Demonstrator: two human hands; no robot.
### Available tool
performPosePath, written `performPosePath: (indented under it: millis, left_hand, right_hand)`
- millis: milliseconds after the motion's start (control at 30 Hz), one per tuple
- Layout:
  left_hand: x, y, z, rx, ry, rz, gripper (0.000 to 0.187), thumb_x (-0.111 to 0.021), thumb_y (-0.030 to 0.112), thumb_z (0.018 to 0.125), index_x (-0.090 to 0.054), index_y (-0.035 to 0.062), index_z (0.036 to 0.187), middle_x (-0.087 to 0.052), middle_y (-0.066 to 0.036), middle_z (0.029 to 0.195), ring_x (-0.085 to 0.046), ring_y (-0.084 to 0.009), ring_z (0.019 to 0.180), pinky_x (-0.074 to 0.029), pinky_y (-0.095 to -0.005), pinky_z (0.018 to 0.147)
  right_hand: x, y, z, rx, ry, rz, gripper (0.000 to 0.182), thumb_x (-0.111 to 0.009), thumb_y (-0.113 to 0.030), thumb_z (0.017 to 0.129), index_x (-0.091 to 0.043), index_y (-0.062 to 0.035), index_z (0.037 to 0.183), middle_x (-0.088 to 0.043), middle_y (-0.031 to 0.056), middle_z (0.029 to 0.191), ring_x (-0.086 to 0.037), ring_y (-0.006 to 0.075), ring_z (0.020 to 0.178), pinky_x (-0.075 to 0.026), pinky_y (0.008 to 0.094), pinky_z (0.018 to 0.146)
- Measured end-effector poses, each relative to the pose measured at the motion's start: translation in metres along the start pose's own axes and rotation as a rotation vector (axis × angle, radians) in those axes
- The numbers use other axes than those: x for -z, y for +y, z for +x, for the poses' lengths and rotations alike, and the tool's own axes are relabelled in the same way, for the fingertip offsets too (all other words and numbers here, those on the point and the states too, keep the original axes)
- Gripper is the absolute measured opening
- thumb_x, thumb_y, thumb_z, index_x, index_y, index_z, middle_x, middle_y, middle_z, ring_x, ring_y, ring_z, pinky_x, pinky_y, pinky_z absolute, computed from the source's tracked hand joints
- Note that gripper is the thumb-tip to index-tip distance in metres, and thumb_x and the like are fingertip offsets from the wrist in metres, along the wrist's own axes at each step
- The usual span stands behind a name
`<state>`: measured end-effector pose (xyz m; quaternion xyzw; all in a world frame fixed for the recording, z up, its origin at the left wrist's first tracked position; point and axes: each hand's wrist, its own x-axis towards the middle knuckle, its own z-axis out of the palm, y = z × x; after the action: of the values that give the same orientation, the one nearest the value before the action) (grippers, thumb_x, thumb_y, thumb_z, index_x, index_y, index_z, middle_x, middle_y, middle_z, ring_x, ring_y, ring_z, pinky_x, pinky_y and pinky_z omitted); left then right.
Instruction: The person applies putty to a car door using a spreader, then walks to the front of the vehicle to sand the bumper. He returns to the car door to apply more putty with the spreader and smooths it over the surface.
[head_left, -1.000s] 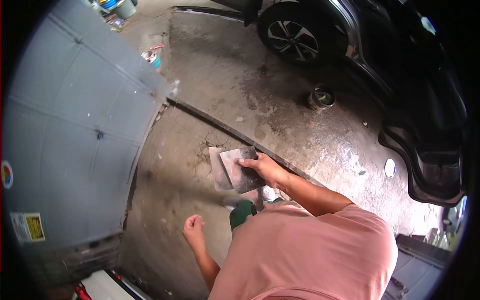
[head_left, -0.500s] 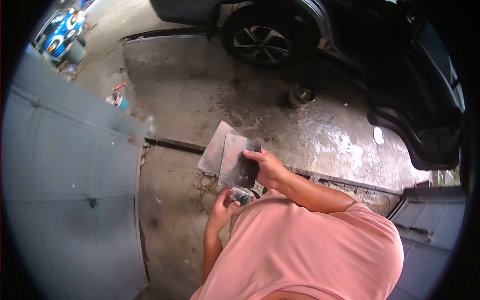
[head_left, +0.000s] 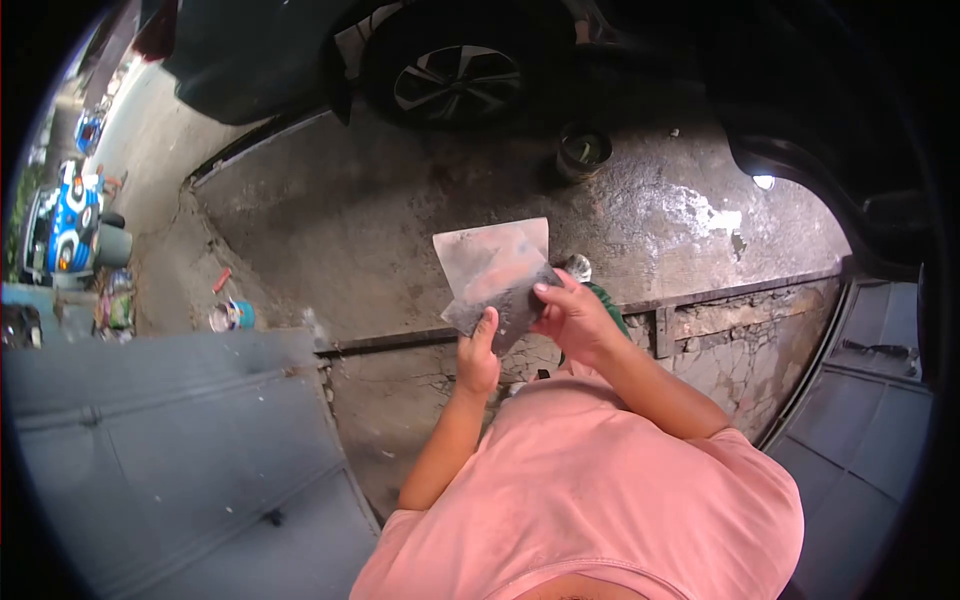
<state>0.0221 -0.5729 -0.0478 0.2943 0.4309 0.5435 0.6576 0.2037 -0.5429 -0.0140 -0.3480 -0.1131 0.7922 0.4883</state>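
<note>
Two thin, flat rectangular sheets are held in front of my torso. The rear, paler sheet (head_left: 470,255) is grey-white with pinkish patches, its lower part covered by the front one. The front sheet (head_left: 515,312) is darker grey and smudged, and it is tilted. My left hand (head_left: 479,362) grips its lower left side, thumb on top and fingers hidden behind. My right hand (head_left: 578,318) pinches the right side, thumb on the front sheet. Whether those fingers also hold the rear sheet cannot be made out.
A dark vehicle's wheel (head_left: 458,82) stands ahead. An open can (head_left: 584,152) sits on the stained concrete floor (head_left: 380,220). A blue-and-white can (head_left: 232,316) and a red object (head_left: 222,280) lie left, beyond a grey metal panel (head_left: 180,430). A low ledge (head_left: 740,300) runs across.
My left hand has come up from below the sheets onto the front one. The sheets have turned, and the rear one now stands higher behind it. The camera view has swung round.
</note>
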Motion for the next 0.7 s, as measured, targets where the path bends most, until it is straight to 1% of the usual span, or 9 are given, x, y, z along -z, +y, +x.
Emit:
performPosePath:
  millis: [67, 100, 200, 267, 333, 467, 600, 633, 700]
  left_hand:
    - [-0.006, 0.017, 0.046, -0.025, 0.069, 0.108, 0.046, -0.064, 0.02, 0.101, -0.051, -0.0012, 0.14, -0.058, -0.01, 0.138, -0.056, -0.0219, 0.126, -0.045, -0.0378, 0.107]
    - [-0.02, 0.032, 0.066, -0.041, 0.129, 0.091, 0.041, -0.071, 0.015, 0.097, -0.06, -0.0052, 0.131, -0.064, -0.009, 0.128, -0.059, -0.0197, 0.118, -0.043, -0.0332, 0.105]
    - [-0.022, 0.043, 0.123, 0.029, 0.05, 0.296, 0.046, -0.071, 0.01, 0.094, -0.055, -0.001, 0.136, -0.062, -0.01, 0.132, -0.059, -0.0219, 0.122, -0.046, -0.038, 0.106]
    - [-0.057, 0.055, 0.146, 0.072, 0.069, 0.325, 0.042, -0.073, 0.011, 0.094, -0.059, -0.0012, 0.132, -0.065, -0.008, 0.124, -0.062, -0.0198, 0.114, -0.048, -0.0348, 0.101]
    - [-0.1, 0.067, 0.178, 0.072, 0.05, 0.303, 0.04, -0.073, 0.008, 0.093, -0.06, 0.0003, 0.13, -0.066, -0.009, 0.122, -0.063, -0.0194, 0.112, -0.049, -0.0334, 0.099]
    - [-0.146, 0.074, 0.237, 0.154, -0.06, 0.277, 0.045, -0.057, 0.031, 0.105, -0.056, -0.0021, 0.135, -0.062, -0.012, 0.132, -0.06, -0.0218, 0.119, -0.047, -0.036, 0.103]
    - [-0.174, 0.08, 0.3, 0.174, -0.251, 0.557, 0.064, -0.038, 0.05, 0.109, -0.052, -0.005, 0.139, -0.06, -0.014, 0.135, -0.058, -0.0236, 0.123, -0.044, -0.0382, 0.107]
    - [-0.173, 0.077, 0.321, 0.215, -0.277, 0.513, 0.063, -0.036, 0.048, 0.11, -0.052, -0.0061, 0.138, -0.06, -0.015, 0.135, -0.057, -0.0242, 0.125, -0.043, -0.039, 0.108]
    - [-0.188, 0.074, 0.356, 0.206, -0.174, 0.433, 0.063, -0.037, 0.048, 0.11, -0.053, -0.0066, 0.136, -0.059, -0.015, 0.136, -0.055, -0.0247, 0.128, -0.041, -0.04, 0.11]
  right_hand:
    - [0.023, -0.029, 0.041, 0.142, 0.142, -0.299, 0.046, -0.071, -0.017, 0.094, -0.052, -0.0034, 0.135, -0.059, 0.008, 0.133, -0.061, 0.0199, 0.118, -0.049, 0.0367, 0.103]
    - [0.043, -0.035, 0.068, 0.403, 0.148, -0.495, 0.053, -0.075, -0.019, 0.09, -0.053, -0.0038, 0.136, -0.057, 0.012, 0.136, -0.058, 0.0252, 0.123, -0.046, 0.0384, 0.107]
    - [0.036, -0.111, 0.094, 0.807, 0.087, -1.139, 0.057, -0.078, -0.017, 0.085, -0.055, -0.0052, 0.136, -0.054, 0.0163, 0.139, -0.054, 0.0336, 0.129, -0.044, 0.0419, 0.109]
    - [0.017, -0.157, 0.11, 0.887, -0.074, -1.36, 0.061, -0.081, -0.019, 0.08, -0.056, -0.0049, 0.135, -0.05, 0.0188, 0.145, -0.05, 0.0396, 0.133, -0.043, 0.0462, 0.11]
    - [0.008, -0.193, 0.131, 0.891, -0.185, -1.457, 0.066, -0.083, -0.023, 0.078, -0.056, -0.005, 0.136, -0.048, 0.0186, 0.147, -0.049, 0.0403, 0.133, -0.044, 0.0474, 0.11]
    - [0.01, -0.26, 0.148, 0.609, -0.091, -1.458, 0.074, -0.082, -0.034, 0.08, -0.052, -0.0059, 0.141, -0.046, 0.0185, 0.149, -0.055, 0.0394, 0.127, -0.05, 0.0467, 0.102]
    - [0.041, -0.307, 0.17, 0.392, -0.046, -1.493, 0.071, -0.078, -0.046, 0.082, -0.058, -0.0058, 0.137, -0.064, 0.0136, 0.122, -0.063, 0.034, 0.114, -0.053, 0.044, 0.093]
    - [0.053, -0.314, 0.176, 0.427, -0.002, -1.485, 0.066, -0.076, -0.048, 0.083, -0.062, -0.006, 0.132, -0.068, 0.0127, 0.11, -0.064, 0.0337, 0.108, -0.052, 0.043, 0.09]
    - [0.075, -0.328, 0.182, 0.433, 0.126, -1.407, 0.06, -0.076, -0.043, 0.084, -0.063, -0.007, 0.13, -0.068, 0.013, 0.111, -0.064, 0.0341, 0.108, -0.052, 0.0445, 0.089]
